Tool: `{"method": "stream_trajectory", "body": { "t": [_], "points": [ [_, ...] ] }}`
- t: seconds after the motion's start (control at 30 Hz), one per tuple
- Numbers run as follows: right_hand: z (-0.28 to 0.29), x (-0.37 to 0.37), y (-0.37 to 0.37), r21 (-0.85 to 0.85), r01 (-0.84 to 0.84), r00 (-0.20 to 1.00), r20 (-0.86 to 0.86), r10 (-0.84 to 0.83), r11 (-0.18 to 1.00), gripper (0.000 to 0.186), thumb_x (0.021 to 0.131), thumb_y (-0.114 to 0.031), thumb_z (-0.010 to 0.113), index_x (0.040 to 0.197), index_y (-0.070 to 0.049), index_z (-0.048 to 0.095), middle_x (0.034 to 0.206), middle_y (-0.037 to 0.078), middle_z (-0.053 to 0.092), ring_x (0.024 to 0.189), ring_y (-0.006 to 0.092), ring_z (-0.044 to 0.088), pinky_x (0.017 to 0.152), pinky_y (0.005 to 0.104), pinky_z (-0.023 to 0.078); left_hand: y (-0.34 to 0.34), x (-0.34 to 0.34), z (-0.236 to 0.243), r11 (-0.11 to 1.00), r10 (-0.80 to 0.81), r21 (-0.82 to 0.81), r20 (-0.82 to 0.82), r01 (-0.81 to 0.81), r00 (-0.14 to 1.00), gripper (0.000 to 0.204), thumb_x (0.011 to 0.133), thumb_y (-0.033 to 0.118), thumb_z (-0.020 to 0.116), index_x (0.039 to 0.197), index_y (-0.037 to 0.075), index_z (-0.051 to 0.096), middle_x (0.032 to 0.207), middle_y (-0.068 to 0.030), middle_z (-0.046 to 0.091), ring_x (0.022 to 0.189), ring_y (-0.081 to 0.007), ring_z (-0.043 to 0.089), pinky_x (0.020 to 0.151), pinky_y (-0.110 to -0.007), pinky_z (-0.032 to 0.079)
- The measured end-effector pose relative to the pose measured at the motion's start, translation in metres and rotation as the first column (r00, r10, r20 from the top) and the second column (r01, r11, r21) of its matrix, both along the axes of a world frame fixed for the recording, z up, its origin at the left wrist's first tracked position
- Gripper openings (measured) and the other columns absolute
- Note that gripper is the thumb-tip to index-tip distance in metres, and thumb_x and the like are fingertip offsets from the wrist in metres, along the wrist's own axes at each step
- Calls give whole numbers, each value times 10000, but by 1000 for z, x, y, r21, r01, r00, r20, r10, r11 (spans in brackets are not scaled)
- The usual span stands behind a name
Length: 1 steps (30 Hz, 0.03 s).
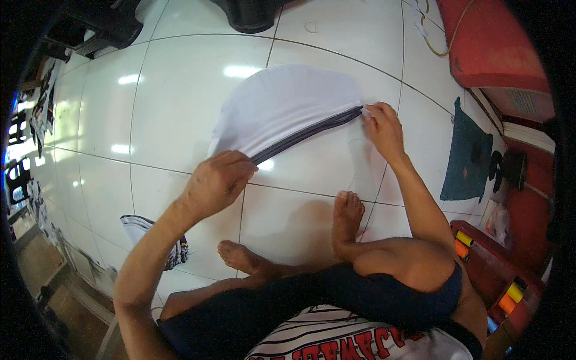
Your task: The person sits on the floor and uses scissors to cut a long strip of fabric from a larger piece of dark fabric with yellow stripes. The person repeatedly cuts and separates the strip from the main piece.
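A white piece of fabric (285, 99) with a rounded outer edge hangs or lies spread in front of me, over the tiled floor. Along its near edge runs a dark grey band (309, 133), slanting up to the right. My left hand (223, 180) is closed on the band's lower left end, its fingertips partly hidden behind the knuckles. At the upper right end my right hand (385, 129) pinches the fabric's corner between thumb and fingers. Between the two hands the band looks stretched nearly straight.
Glossy white tiles (180, 102) make the floor. More white fabric pieces with dark edges (141, 231) lie left of my left forearm. At right are a dark green cloth (469, 153), a red cabinet (498, 42) and thread spools (462, 243). Black furniture feet (249, 18) stand at the far side.
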State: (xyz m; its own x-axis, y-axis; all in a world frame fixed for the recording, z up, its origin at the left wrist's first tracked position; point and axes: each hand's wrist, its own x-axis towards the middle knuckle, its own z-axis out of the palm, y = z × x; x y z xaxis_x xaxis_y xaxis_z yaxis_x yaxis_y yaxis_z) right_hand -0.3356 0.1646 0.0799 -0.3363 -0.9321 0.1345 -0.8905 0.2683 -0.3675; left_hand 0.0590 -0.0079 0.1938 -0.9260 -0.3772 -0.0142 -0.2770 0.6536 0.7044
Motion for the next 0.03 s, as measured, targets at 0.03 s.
{"method": "stream_trajectory", "body": {
  "t": [0.03],
  "points": [
    [3,8,-9,26,-40,996,75,38,999,380,847,-216,750,1210,-121,696,1203,161,612,1057,335,617,1017,526,411,-6,-9,3,998,-44,-33,51,46,998,121,871,72,698,987,42,714,985,-98,691,936,-270,673,830,-382,559]
  ]
}}
